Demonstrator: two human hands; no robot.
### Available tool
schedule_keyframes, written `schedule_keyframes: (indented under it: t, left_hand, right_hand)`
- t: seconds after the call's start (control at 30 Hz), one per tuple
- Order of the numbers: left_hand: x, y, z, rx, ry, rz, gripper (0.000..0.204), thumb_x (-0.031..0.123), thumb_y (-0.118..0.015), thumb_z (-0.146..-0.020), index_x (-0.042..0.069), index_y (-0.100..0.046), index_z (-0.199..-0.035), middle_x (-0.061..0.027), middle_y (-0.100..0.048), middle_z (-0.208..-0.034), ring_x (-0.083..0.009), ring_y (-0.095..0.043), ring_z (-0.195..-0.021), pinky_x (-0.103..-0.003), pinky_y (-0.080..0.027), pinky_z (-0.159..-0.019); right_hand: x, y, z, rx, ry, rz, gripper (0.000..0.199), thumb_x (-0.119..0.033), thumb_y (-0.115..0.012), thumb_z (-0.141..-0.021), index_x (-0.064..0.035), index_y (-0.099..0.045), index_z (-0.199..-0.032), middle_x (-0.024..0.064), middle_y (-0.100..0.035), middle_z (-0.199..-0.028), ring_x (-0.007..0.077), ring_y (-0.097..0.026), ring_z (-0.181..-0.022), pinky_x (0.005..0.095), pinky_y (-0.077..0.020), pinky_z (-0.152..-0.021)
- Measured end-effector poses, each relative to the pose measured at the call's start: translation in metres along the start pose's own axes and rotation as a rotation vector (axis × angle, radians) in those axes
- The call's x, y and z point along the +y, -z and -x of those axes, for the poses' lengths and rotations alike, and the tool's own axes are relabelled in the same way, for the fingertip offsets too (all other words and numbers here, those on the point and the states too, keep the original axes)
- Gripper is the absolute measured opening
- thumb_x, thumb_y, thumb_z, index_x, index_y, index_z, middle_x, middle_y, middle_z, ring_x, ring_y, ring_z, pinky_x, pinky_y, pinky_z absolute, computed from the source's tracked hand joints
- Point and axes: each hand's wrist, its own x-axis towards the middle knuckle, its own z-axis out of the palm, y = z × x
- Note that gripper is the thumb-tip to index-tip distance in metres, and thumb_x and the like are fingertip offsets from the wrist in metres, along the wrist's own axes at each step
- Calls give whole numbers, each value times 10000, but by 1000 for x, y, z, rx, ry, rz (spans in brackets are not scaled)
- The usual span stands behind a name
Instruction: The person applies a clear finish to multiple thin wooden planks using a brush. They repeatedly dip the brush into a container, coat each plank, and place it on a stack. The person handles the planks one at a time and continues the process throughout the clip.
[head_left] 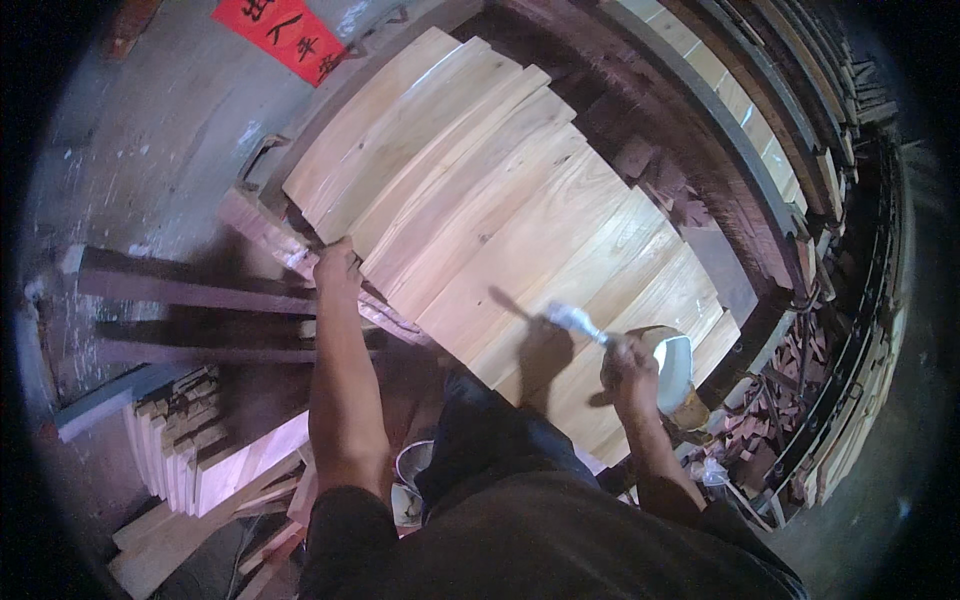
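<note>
Several pale wooden boards (500, 240) lie side by side in front of me, their ends uneven. My left hand (338, 266) is closed on the near left end of one board. My right hand (630, 372) grips a brush (574, 319) whose white-coated head points left, above the boards; its handle is mostly hidden in my fingers. Right beside that hand, a round pot (676, 366) with white stuff inside stands at the right end of the boards. The brush and hand cast a dark shadow on the wood.
A dark beam frame (720, 150) runs behind the boards. Stacked planks (210, 460) stand at lower left, near a bucket (414, 464). Wood scraps (770, 410) pile up at right. A red paper strip (282, 38) is on the grey surface at upper left.
</note>
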Motion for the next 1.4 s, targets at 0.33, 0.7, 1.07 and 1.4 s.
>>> schedule_keyframes:
  t: [0.33, 0.7, 1.07, 1.4]
  left_hand:
    - [-10, -19, 7, 181, -206, -192, 288, 13, -663, -801, 4, -615, -1084, -92, -645, -1021, -233, -634, -919, -392, -519, -802]
    - [-32, -10, -12, 208, -305, -27, 295, 1, -688, -787, 20, -615, -1072, -83, -637, -977, -201, -612, -904, -327, -501, -760]
    - [7, -18, 27, 206, -158, -35, 316, 103, -720, -827, 8, -648, -1119, -51, -635, -924, -151, -577, -739, -270, -438, -630]
    - [19, 50, 101, -420, -108, 176, 431, 299, -587, -965, 3, -549, -1276, -127, -600, -1235, -254, -581, -1124, -438, -496, -941]
  right_hand:
    - [-158, -121, -296, -296, 501, -331, 286, -234, -513, -1005, 3, -639, -1105, 47, -614, -956, 149, -541, -899, 303, -419, -838]
    - [-185, -175, -393, -116, 328, -347, 168, -129, -557, -965, 2, -622, -1048, 95, -610, -1009, 242, -610, -916, 404, -517, -818]
    - [-198, -161, -414, -216, 526, -203, 204, -144, -525, -980, -1, -565, -1120, 120, -577, -1009, 263, -603, -890, 429, -530, -827]
    - [-185, -100, -285, -102, 448, -600, 276, -172, -423, -1044, 53, -521, -1171, 181, -588, -1114, 280, -581, -1034, 413, -492, -893]
